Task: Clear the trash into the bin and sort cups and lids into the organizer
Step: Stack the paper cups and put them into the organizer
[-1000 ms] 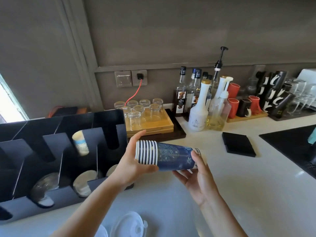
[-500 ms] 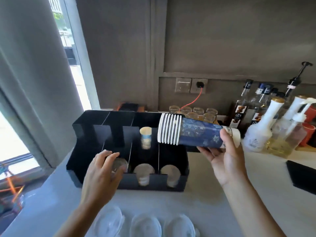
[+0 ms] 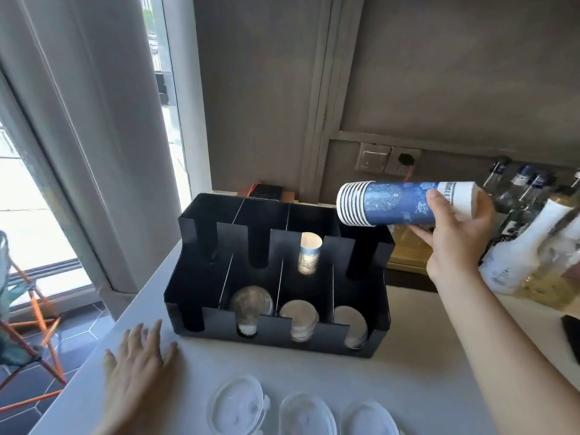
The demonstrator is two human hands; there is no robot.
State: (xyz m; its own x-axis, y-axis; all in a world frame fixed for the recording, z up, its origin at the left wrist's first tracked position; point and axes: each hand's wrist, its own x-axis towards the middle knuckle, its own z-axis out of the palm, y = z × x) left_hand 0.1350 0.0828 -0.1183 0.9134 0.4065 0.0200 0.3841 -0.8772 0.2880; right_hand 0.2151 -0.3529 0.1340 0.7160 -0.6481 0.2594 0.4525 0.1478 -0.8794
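My right hand (image 3: 452, 243) grips a stack of blue patterned paper cups (image 3: 398, 204), held sideways in the air above the back right corner of the black organizer (image 3: 354, 255), rims pointing left. My left hand (image 3: 138, 368) lies flat with spread fingers on the white counter, just left of the organizer's front. A small paper cup stack (image 3: 309, 252) lies in a back compartment. The front compartments hold a clear lid stack (image 3: 249, 306) and two white lid stacks (image 3: 299, 318). Three clear lids (image 3: 306, 412) lie on the counter at the near edge.
Syrup bottles and a white pump bottle (image 3: 518, 252) stand at the right behind my right arm. A wooden tray (image 3: 408, 252) sits behind the organizer. A wall socket (image 3: 389, 158) is on the back wall. The counter's left edge drops off to a window and an orange-legged stand (image 3: 31, 340).
My left hand has dropped from the organizer's front onto the counter. My right hand has carried the cup stack right and a little higher. The camera has turned further left.
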